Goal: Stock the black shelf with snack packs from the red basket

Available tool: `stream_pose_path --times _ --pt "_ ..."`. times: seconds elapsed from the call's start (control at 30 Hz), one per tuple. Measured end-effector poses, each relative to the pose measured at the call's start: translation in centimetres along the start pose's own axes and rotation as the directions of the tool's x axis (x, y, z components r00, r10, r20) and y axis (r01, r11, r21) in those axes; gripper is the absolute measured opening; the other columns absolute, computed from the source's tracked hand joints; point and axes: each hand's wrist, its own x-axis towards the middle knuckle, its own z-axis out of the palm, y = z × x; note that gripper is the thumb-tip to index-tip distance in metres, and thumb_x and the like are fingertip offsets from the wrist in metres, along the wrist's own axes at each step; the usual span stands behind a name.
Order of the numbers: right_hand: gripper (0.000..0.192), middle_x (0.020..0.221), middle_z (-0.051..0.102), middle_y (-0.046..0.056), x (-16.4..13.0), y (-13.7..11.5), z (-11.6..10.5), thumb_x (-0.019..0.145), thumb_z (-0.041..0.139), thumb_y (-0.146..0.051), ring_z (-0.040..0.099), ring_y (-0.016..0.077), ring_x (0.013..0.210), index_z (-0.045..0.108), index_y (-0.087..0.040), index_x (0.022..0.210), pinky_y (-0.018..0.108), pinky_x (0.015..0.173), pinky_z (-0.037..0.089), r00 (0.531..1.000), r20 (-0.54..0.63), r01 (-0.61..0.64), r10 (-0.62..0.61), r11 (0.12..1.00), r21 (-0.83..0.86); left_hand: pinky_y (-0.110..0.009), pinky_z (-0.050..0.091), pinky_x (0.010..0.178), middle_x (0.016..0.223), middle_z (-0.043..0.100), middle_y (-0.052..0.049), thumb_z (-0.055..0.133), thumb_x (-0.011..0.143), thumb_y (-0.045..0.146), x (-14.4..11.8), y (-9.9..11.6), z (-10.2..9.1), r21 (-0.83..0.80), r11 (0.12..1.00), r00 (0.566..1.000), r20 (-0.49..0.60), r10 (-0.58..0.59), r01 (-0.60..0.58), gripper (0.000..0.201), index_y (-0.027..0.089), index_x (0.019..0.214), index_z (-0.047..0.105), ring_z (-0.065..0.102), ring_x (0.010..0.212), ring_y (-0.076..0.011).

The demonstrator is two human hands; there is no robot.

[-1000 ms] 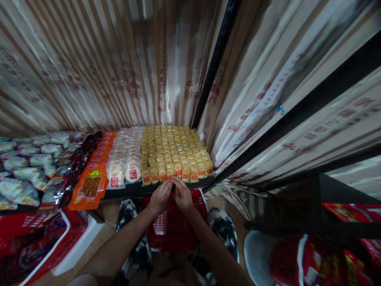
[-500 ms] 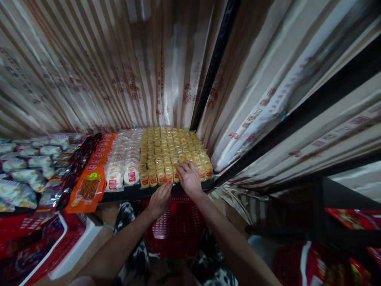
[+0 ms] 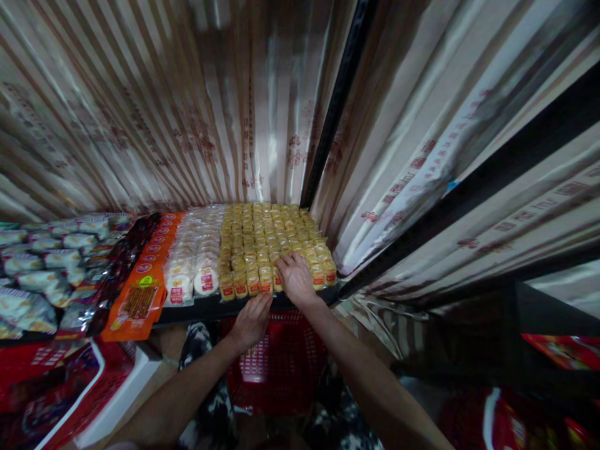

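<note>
Looking down past my own forearms, I see a red basket [image 3: 276,362] sitting low between the knees, under the front edge of the dark shelf [image 3: 210,307]. My left hand [image 3: 252,319] rests against that front edge just below the first row of small yellow packets [image 3: 262,244], fingers loosely curled; I cannot tell whether it holds anything. My right hand [image 3: 295,278] lies palm down on the front rows of those packets, fingers spread fairly flat on them, and whether a packet sits beneath the palm is hidden. I judge the step in hand to be pressing or squaring up the front rows at the shelf lip; the next move would call for a light, even touch, since the packets stand tightly side by side and one shove could topple a row. To the left lie round white packets [image 3: 194,269], then an orange packet [image 3: 140,300] overhanging the edge, then darker bags. Farther back, striped glossy sheeting [image 3: 164,112] covers the wall, its print blurred. The lower right corner is dark, and the goods there are cut off.
</note>
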Motion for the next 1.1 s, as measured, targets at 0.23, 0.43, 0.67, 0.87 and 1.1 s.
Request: stream_pose_path --times 0.23,0.43,0.67,0.87,1.1 --pt "0.02 0.098 0.062 0.008 0.0 0.0 -0.7 0.087 0.045 -0.017 0.043 0.0244 0.104 0.062 -0.019 0.098 0.035 0.089 0.033 0.997 0.081 -0.02 0.018 1.0 0.015 -0.033 0.04 0.1 0.124 0.058 -0.011 0.037 0.084 0.011 0.5 0.2 0.1 -0.007 0.996 0.995 0.042 0.088 -0.088 0.045 0.01 0.128 0.047 0.046 0.122 -0.02" --pt "0.022 0.1 0.062 0.008 0.1 0.1 -1.0 0.086 0.045 -0.015 0.043 0.0236 0.104 0.062 -0.02 0.1 0.034 0.09 0.033 0.995 0.098 -0.025 0.022 0.999 0.03 -0.033 0.03 0.109 0.127 0.057 -0.008 0.04 0.085 0.017 2.4 -0.3 0.3 0.038 0.973 0.974 0.006 0.227 -0.227 0.044 0.011 0.128 0.048 0.043 0.126 -0.0187" --pt "0.019 0.099 0.062 0.008 0.5 0.2 -1.0 0.086 0.047 -0.017 0.044 0.0234 0.103 0.062 -0.019 0.097 0.033 0.089 0.034 0.993 0.115 -0.017 0.013 0.999 0.031 -0.039 0.021 0.113 0.131 0.053 -0.011 0.044 0.083 0.023 4.3 -1.2 0.4 0.089 0.954 0.958 0.014 0.287 -0.287 0.043 0.007 0.122 0.053 0.04 0.129 -0.0234" --pt "0.019 0.093 0.063 0.007 0.8 0.5 -0.6 0.087 0.046 -0.02 0.046 0.0225 0.1 0.064 -0.02 0.092 0.033 0.088 0.036 0.996 0.085 -0.002 -0.005 0.997 0.08 -0.038 0.016 0.114 0.129 0.055 -0.011 0.042 0.085 0.023 4.7 -1.1 0.4 0.152 0.951 0.963 0.042 0.267 -0.27 0.039 0.007 0.118 0.056 0.039 0.129 -0.0239" --pt "0.031 0.107 0.064 0.008 2.8 1.5 0.5 0.09 0.038 -0.023 0.046 0.0227 0.107 0.062 -0.017 0.109 0.035 0.094 0.034 0.998 -0.055 -0.014 0.023 0.989 0.146 -0.036 0.015 0.114 0.137 0.047 -0.01 0.037 0.089 0.024 5.0 -0.8 0.1 0.193 0.95 0.967 0.115 0.226 -0.245 0.042 0.007 0.126 0.05 0.033 0.133 -0.0218"
